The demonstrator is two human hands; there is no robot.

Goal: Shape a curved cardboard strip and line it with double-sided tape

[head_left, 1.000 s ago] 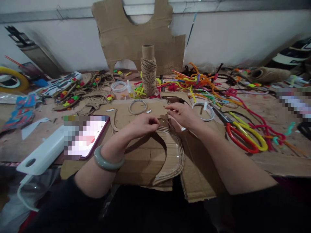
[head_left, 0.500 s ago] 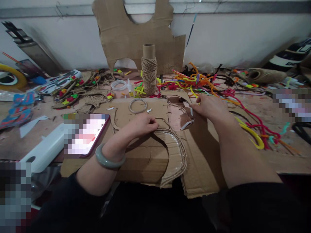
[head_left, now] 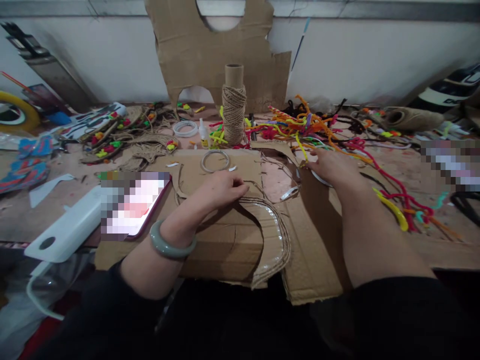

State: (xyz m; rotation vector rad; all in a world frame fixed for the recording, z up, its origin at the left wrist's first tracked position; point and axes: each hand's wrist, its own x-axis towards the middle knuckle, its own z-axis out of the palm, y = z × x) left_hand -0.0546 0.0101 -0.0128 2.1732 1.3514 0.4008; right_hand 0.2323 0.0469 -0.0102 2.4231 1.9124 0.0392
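Note:
My left hand (head_left: pixel 227 190), a grey-green bangle on its wrist, is closed in a pinch at the upper end of a curved cardboard piece (head_left: pixel 272 232). Rows of brown twine (head_left: pixel 285 240) follow its outer edge, and a shiny clear line runs inside them. My right hand (head_left: pixel 332 165) is at the right, low over the work surface beside the pipe cleaners. Its fingers are bent together near a curved white object (head_left: pixel 320 177), partly hidden beneath the hand; what they hold is unclear. A cardboard strip (head_left: pixel 275 147) lies just left of those fingers.
A twine-wrapped tube (head_left: pixel 234 117) stands behind the cardboard sheet (head_left: pixel 191 175). Near it are a small glue bottle (head_left: pixel 203 134) and a tape ring (head_left: pixel 215 161). Colourful pipe cleaners (head_left: pixel 311 122) spread rightward. A lit phone (head_left: pixel 138 205) leans on a white device (head_left: pixel 71 222) at left.
My right hand has shifted slightly right, and a curved white object now shows under it. The cardboard strip beside it shows more fully. My left hand keeps its pinch on the curved piece.

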